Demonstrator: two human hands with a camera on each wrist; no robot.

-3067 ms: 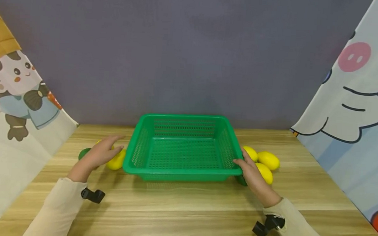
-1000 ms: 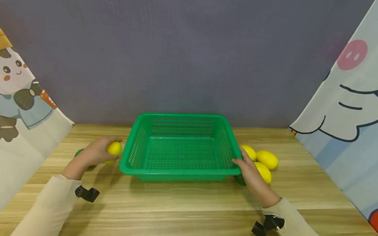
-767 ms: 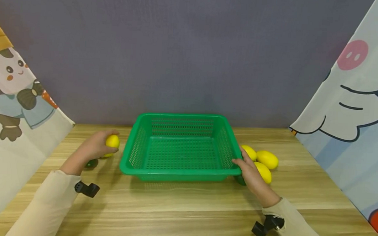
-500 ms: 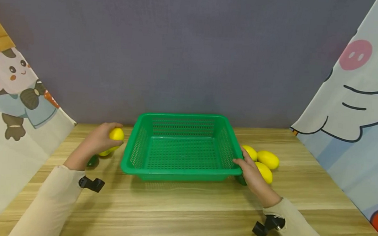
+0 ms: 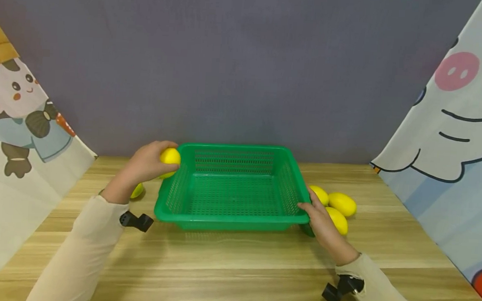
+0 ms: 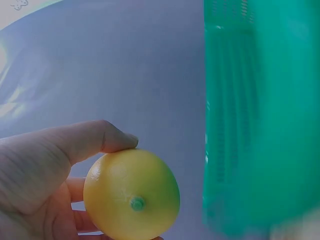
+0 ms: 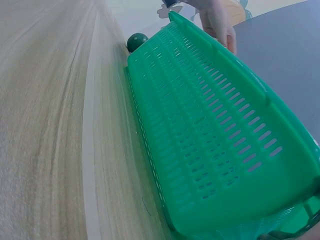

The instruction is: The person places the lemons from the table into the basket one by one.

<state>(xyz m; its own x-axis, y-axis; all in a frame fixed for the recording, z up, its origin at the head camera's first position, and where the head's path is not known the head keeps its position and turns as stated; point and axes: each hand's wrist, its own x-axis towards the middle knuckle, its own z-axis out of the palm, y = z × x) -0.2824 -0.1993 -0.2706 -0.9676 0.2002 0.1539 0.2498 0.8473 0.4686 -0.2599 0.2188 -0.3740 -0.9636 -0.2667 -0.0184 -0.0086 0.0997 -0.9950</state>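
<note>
My left hand [image 5: 148, 166] holds a yellow lemon [image 5: 170, 157] between thumb and fingers, raised at the back of the green basket's left rim. In the left wrist view the thumb lies along the top of the lemon [image 6: 132, 195], its nub facing the camera. The slotted plastic basket [image 5: 233, 220] sits in mid-table, and nothing lies inside it. At its right side, my right hand [image 5: 323, 225] grips the rim, thumb over the edge. Most of those fingers are hidden behind the basket wall.
Yellow lemons [image 5: 342, 204] lie together just right of the right hand. A dark green item [image 5: 308, 229] shows under the basket's right front corner. Left of the basket, a yellow-green fruit [image 5: 137, 191] is partly covered by the left forearm. A grey wall stands behind the table.
My left hand has taken hold of the lemon left of the basket, lifted it and carried it right to the basket's left rim. My right hand has stayed on the basket.
</note>
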